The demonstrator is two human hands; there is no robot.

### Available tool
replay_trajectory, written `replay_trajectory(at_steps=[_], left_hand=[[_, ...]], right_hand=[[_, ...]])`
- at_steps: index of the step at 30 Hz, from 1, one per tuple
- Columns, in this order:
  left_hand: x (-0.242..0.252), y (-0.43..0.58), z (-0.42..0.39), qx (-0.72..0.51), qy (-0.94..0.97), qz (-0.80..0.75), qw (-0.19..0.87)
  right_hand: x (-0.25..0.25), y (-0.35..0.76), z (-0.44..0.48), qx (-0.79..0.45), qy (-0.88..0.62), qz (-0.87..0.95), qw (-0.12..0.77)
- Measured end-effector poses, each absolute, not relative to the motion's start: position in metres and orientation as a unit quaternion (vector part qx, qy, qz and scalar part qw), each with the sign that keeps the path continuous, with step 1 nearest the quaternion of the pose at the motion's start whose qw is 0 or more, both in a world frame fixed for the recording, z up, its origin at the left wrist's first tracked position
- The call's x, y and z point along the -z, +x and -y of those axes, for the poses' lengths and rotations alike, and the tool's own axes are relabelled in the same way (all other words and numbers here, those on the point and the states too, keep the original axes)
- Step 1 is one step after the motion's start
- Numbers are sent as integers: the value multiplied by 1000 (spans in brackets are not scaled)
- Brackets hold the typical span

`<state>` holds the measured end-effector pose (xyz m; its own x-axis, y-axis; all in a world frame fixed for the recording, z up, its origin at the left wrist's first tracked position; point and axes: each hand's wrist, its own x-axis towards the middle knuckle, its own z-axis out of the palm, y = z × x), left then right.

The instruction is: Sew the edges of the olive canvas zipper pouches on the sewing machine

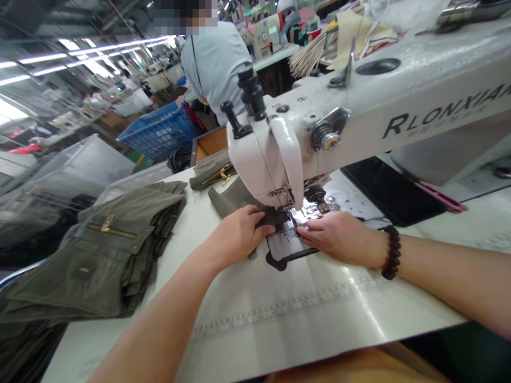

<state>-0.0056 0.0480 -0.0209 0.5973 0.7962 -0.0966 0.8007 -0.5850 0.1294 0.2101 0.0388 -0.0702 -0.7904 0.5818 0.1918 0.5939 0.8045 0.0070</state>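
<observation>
Fabric [235, 198] beside the presser foot [294, 218] is best kept flat under the left hand [235, 234], thumb and fingers apart, while the right hand [343, 238], fingers bunched, any grip impossible to tell, should avoid crowding that foot.

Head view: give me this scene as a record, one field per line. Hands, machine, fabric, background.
left hand: on a dark olive fabric piece
right hand: at the metal plate; grip unclear
right wrist: dark beaded bracelet
machine: white sewing machine
fabric stack: left of machine, gold zipper on top piece
background: blue basket, co-worker
</observation>
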Motion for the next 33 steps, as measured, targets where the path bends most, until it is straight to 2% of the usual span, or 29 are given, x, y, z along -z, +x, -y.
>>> replay_trajectory(at_steps=[5, 13, 17, 24, 33], left_hand=[[10, 0, -9, 24, 886, -430, 171], [35, 17, -9, -50, 900, -422, 96], [41, 14, -13, -21, 919, -377, 111], [36, 10, -18, 31, 927, -349, 135], [21, 7, -19, 65, 923, -351, 145]], right_hand=[[63, 216, -37, 10, -271, 960, 75], [56, 218, -37, -35, -264, 963, 46], [59, 215, -33, -37, -290, 956, 16], [63, 213, -25, 2, -290, 957, 20], [56, 208, -23, -57, -328, 943, -21]])
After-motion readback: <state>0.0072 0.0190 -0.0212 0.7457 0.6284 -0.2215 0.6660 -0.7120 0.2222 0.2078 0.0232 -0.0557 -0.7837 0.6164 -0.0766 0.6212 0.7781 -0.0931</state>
